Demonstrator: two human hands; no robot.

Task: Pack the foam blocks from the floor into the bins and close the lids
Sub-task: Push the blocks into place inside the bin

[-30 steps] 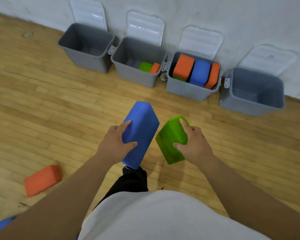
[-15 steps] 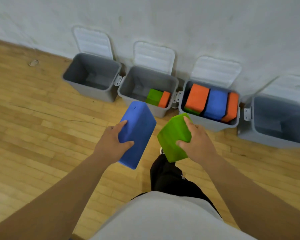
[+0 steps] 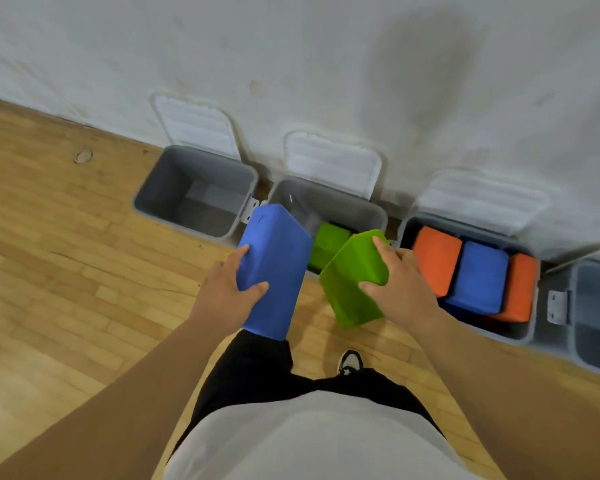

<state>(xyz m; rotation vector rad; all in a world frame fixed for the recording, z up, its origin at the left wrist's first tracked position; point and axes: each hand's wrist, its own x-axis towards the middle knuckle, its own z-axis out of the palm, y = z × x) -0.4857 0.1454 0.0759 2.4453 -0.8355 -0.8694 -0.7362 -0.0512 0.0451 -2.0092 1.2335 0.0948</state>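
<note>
The blue foam block [image 3: 274,271] is off the floor, over the front edge of the second bin [image 3: 333,202]. The left hand [image 3: 222,292] grips it, thumb across the near face and fingers curled round the far side. Just beside it the right hand [image 3: 402,289] clamps the tilted green foam block [image 3: 355,278] the same way. Both are thick, matte bricks with softly rounded corners, and I judge them light enough to carry one-handed. The second bin already holds a smaller-looking green piece [image 3: 326,244]. The third bin [image 3: 533,299] is crowded with an orange brick [image 3: 435,259], a blue brick [image 3: 478,275] and another orange one, all on edge. The first bin [image 3: 167,188] shows only its bare bottom. The lids [image 3: 333,161] in view lean open against the wall [image 3: 326,64]. The job looks roughly midway: these two to drop in, any strays out of sight, then every lid to close.
</note>
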